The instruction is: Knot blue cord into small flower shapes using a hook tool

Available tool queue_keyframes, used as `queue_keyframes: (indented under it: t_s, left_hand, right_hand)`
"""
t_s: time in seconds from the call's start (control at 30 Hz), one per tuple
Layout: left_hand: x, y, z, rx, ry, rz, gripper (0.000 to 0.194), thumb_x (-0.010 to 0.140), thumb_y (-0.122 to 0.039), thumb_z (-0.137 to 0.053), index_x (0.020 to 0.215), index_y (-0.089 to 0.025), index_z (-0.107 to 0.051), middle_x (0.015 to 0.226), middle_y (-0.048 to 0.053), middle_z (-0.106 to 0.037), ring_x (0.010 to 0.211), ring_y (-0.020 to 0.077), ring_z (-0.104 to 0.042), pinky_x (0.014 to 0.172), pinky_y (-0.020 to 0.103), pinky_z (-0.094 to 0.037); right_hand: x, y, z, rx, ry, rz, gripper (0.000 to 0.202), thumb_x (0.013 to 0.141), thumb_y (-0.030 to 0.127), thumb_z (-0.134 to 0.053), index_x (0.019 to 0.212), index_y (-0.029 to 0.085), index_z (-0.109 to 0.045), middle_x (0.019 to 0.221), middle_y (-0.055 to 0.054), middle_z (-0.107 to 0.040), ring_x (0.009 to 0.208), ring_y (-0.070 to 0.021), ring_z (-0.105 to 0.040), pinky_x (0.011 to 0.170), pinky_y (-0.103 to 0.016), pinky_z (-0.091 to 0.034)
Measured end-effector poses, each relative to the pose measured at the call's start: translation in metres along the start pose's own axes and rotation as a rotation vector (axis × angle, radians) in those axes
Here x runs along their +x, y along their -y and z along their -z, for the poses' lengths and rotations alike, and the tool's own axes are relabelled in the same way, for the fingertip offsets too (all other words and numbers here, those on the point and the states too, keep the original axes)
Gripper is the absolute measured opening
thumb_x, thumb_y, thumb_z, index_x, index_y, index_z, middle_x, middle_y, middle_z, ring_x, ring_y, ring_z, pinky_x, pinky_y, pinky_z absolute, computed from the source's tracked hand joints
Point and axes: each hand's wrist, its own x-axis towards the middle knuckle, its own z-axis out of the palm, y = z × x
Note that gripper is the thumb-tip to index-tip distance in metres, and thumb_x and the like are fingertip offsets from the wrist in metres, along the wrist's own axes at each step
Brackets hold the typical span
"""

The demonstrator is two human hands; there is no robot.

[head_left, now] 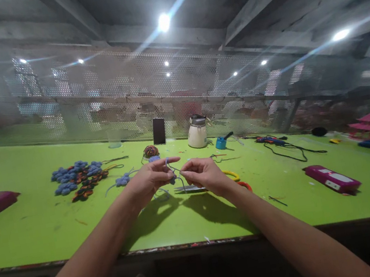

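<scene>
"Blue yarn piece (173,180), where is it?"

"Held between the person's two hands, above a green table (38,240), around its middle."

"What's biggest on that table?"

"A pile of blue and dark-orange yarn flowers (81,167), off to the left. Then a pale jug (197,135) with a dark top, standing at the back."

"And the hands?"

"The left hand (146,181) has its index finger stretched out with yarn over it, while the thumb and other fingers pinch the piece. The right hand (205,173) has its fingertips pressed together, close beside it."

"Anything under them?"

"Scissors (191,188) lie on the table below the right hand, partly hidden by it. Farther back, a phone (158,131) stands upright, with a multicoloured yarn ball (150,151) nearer."

"Smaller still?"

"One loose blue flower (122,180) just left of the left hand. Last, a slender item (177,170) in the right fingertips; hook or strand, I can't tell."
</scene>
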Motion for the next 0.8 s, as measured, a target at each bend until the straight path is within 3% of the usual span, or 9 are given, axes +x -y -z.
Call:
queue_keyframes:
  t_s: [0.13, 0.23, 0.4, 0.53, 0.7, 0.8]
  left_hand:
    - [0.002, 0.003, -0.005, 0.182, -0.017, -0.134, 0.054, 0.064, -0.008, -0.066, 0.117, -0.019, -0.062, 0.064, -0.003, -0.056, 0.064, 0.0117, -0.05, 0.068, 0.028, -0.037]
    - [0.003, 0.005, -0.01, 0.276, -0.076, -0.233, 0.048, 0.064, -0.009, -0.067, 0.111, -0.019, -0.066, 0.064, -0.004, -0.054, 0.065, 0.0118, -0.049, 0.069, 0.028, -0.036]
    - [0.004, 0.005, -0.011, -0.008, -0.065, -0.196, 0.046, 0.066, -0.009, -0.069, 0.111, -0.019, -0.065, 0.066, -0.003, -0.057, 0.066, 0.0097, -0.053, 0.07, 0.025, -0.04]
    - [0.001, 0.002, -0.006, -0.274, -0.017, -0.087, 0.047, 0.067, -0.003, -0.067, 0.111, -0.019, -0.064, 0.07, -0.002, -0.059, 0.067, 0.0087, -0.057, 0.07, 0.023, -0.045]
    - [-0.002, -0.004, -0.001, -0.352, -0.015, -0.021, 0.047, 0.067, 0.002, -0.064, 0.111, -0.016, -0.064, 0.076, 0.003, -0.063, 0.07, 0.011, -0.061, 0.071, 0.024, -0.048]
    - [-0.002, -0.005, 0.001, -0.372, -0.031, -0.02, 0.039, 0.068, 0.002, -0.061, 0.103, -0.014, -0.067, 0.073, 0.005, -0.064, 0.069, 0.0116, -0.06, 0.072, 0.025, -0.049]
  right_hand:
    - [0.001, -0.001, -0.002, 0.098, 0.004, -0.106, 0.026, 0.067, 0.036, -0.071, 0.073, 0.014, -0.06, 0.047, 0.004, -0.052, 0.036, -0.0046, -0.036, 0.036, -0.019, -0.022]
    - [0.001, -0.001, -0.006, 0.275, -0.027, -0.199, 0.03, 0.062, 0.037, -0.074, 0.072, 0.015, -0.056, 0.05, 0.004, -0.054, 0.034, -0.0038, -0.036, 0.035, -0.017, -0.021]
    - [-0.002, 0.001, -0.016, 0.423, -0.07, -0.162, 0.032, 0.064, 0.037, -0.074, 0.076, 0.016, -0.053, 0.054, 0.004, -0.056, 0.036, -0.0035, -0.038, 0.035, -0.017, -0.023]
    - [-0.002, -0.002, -0.016, 0.244, -0.128, -0.017, 0.028, 0.07, 0.038, -0.07, 0.076, 0.015, -0.055, 0.052, 0.004, -0.055, 0.036, -0.0044, -0.039, 0.035, -0.018, -0.026]
    - [-0.001, -0.006, -0.006, -0.118, -0.161, 0.238, 0.019, 0.077, 0.033, -0.063, 0.077, 0.015, -0.059, 0.059, 0.001, -0.056, 0.049, -0.0087, -0.048, 0.046, -0.021, -0.039]
    - [-0.003, -0.004, 0.0, -0.276, -0.169, 0.32, 0.015, 0.079, 0.03, -0.061, 0.081, 0.015, -0.061, 0.067, -0.002, -0.058, 0.058, -0.0116, -0.052, 0.055, -0.024, -0.045]
